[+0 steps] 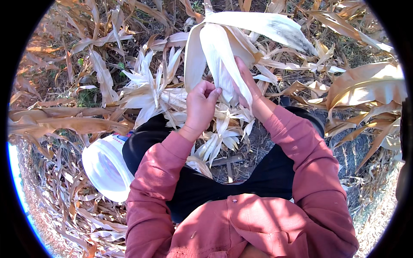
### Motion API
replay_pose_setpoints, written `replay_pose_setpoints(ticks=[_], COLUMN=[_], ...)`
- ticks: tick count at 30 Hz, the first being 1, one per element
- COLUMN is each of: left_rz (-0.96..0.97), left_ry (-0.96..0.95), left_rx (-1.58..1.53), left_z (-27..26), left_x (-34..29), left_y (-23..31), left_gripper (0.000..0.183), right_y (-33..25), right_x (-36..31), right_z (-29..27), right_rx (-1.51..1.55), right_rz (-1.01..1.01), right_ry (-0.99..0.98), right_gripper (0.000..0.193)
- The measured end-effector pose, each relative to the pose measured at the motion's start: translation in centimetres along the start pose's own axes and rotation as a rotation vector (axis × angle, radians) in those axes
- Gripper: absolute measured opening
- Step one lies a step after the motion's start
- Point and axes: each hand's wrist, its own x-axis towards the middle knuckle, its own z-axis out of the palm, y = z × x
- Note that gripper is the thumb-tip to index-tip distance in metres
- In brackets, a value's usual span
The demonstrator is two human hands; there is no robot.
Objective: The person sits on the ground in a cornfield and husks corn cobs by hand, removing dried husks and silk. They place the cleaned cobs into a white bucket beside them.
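Subject: a corn ear in pale cream, papery, partly spread husk (217, 56), located upper centre of the view, above and between the person's knees, its stem end toward the top. No kernels are in view.

Condition of grip: the left hand (202, 105) has its thumb and index fingers pinched together on the husk near its lower tip. The right hand (251, 86) is at the husk's right side, partly behind a loose leaf; the fingers are largely covered, and whether they are closed on anything cannot be told.

Risks, as judged: the left pinch takes only a small area of thin, dry material, so a sharp pull could tear off a strip or slip free. If the right hand is giving little support, the ear could swing or drop onto the dry, pale, splayed husks (146, 92) below. The long, grey-mottled outer leaf (266, 28) reaching right could snag on nearby stalk litter. The white, round plastic bucket (101, 174) sits close beside the left leg in black trousers (148, 139); a knee shift could knock it.
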Motion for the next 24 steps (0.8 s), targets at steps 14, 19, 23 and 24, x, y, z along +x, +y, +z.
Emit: replay_pose_setpoints(ticks=[14,19,23,24], left_rz=[-0.325,-0.274,-0.268,-0.279], left_ry=[-0.349,-0.322,-0.332,-0.349], left_rx=[-0.844,-0.813,-0.772,-0.803], left_z=[-1.7,-1.5,-1.5,-1.5], left_x=[1.9,2.2,2.4,2.4], left_y=[0.4,-0.9,-1.1,-0.9], left_gripper=[0.008,0.017,0.023,0.023], right_y=[-0.3,-1.2,-1.8,-1.3], right_x=[-0.6,-0.9,-1.2,-0.9], right_z=[0.3,0.7,0.0,-0.1], right_rx=[0.221,0.158,0.113,0.103], right_rz=[0.222,0.251,0.35,0.307], right_ry=[-0.017,0.098,-0.011,0.0], right_gripper=[0.058,0.054,0.053,0.054])
